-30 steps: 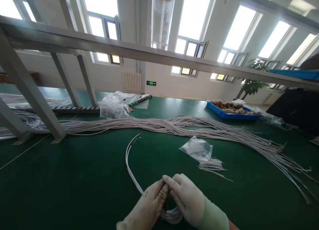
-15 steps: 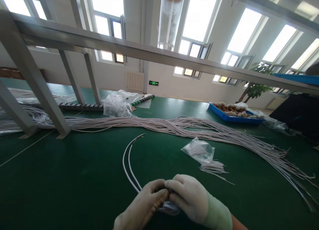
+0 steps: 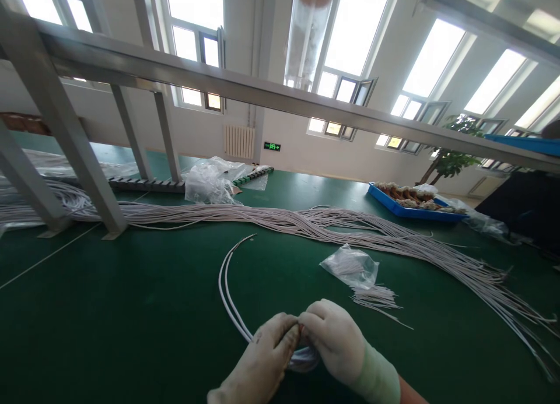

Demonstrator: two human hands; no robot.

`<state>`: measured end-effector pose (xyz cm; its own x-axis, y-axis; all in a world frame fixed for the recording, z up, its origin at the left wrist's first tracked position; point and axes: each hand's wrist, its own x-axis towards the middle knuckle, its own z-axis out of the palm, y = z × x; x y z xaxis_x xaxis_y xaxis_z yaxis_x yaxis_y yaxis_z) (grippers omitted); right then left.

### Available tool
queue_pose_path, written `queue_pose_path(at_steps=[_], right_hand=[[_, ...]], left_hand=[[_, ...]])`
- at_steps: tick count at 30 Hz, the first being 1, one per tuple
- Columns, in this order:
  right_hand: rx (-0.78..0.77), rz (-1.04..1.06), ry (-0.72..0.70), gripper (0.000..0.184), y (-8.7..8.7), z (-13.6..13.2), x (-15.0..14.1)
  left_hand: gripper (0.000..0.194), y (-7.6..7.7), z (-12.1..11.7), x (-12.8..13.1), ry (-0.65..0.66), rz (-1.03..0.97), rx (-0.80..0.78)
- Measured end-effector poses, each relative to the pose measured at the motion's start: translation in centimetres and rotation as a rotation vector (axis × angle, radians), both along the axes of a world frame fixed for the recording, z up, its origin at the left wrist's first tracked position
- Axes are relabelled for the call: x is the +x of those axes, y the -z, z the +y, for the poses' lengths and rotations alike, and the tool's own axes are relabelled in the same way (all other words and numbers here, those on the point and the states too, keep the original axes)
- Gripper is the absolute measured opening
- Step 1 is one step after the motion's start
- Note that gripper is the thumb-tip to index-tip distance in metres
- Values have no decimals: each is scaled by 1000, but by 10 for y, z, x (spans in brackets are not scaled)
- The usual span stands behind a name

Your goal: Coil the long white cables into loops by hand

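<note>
At the bottom centre of the frame, the left hand [image 3: 262, 363] and the right hand [image 3: 335, 343], both in pale gloves, meet fingertip to fingertip. Each grip is pinched narrow on the near end of a pair of white wires [image 3: 227, 278], where the wires are gathered into a small loop that shows below and between the hands. From there the two wires run side by side up and to the left across the green desk [image 3: 109, 311], then curve back to the right in a long thin arc; their far ends lie loose, slightly apart, near the middle of the frame.

Just right of the hands lies a small clear bag [image 3: 350, 265] with a fan of short thin strands [image 3: 378, 299] spilling from it. Across the middle of the frame stretches a long bundle of pale wires [image 3: 306, 220], spreading out toward the right edge. Behind it, at centre, sits a crumpled plastic bag [image 3: 210, 182], and at the right a blue tray [image 3: 411, 208] holding brownish parts. A grey metal frame [image 3: 79, 153] stands on the desk at the left.
</note>
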<state>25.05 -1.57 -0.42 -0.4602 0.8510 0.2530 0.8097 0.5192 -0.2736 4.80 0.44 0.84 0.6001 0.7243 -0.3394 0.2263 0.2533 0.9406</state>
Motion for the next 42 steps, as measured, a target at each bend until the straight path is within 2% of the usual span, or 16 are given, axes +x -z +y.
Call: queue_pose_path(at_steps=[2,4,7,9,12,17,22,25,29,34,39,42], right_hand=[[11,42,14,22,0,0,-1],[92,5,0,26,1,-2,-4],[206,-64,-3,26,6,-8,-10],[183,10,34,23,9,-13,-12],[106,125,88,21,12,-19,-14],[80,98,169,22,16,-19,-17],[142,243,201,28,30,-19,-21],[172,315,256,30,43,-20,-23],[192,380,323,28,52,-19,-28],[191,375,274,25,40,-15,-30],[177,364,216,20,26,-9,-23],[151,394,230,19,23,-6,-23]], left_hand=[[35,3,1,-1,-7,-34,-31],[37,6,4,-3,-23,-80,-141],[48,11,8,-7,-123,-142,-307],[55,15,9,-9,-173,-190,-359],[54,14,10,-9,-156,-230,-363],[35,-2,8,-8,-149,-162,-377],[19,-11,4,-10,-147,-169,-353],[17,-7,3,-9,-160,-189,-377],[20,10,5,-6,-133,-338,-386],[23,25,5,-2,-155,-379,-343],[26,25,3,1,-117,-377,-255],[30,21,2,3,-101,-408,-233]])
